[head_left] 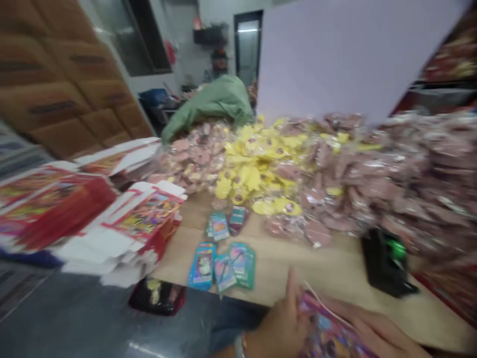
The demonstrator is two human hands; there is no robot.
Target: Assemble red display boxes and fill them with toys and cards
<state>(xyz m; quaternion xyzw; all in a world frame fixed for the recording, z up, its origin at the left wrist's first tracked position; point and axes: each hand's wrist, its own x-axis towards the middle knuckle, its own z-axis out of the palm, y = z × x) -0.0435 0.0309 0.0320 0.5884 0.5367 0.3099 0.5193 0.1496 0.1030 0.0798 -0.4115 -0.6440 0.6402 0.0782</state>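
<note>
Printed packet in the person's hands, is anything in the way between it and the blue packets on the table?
Nothing visible: only wooden tabletop lies between the packet, held by left hand and right hand, and the blue packets. A black tape dispenser sits off to the right.
</note>
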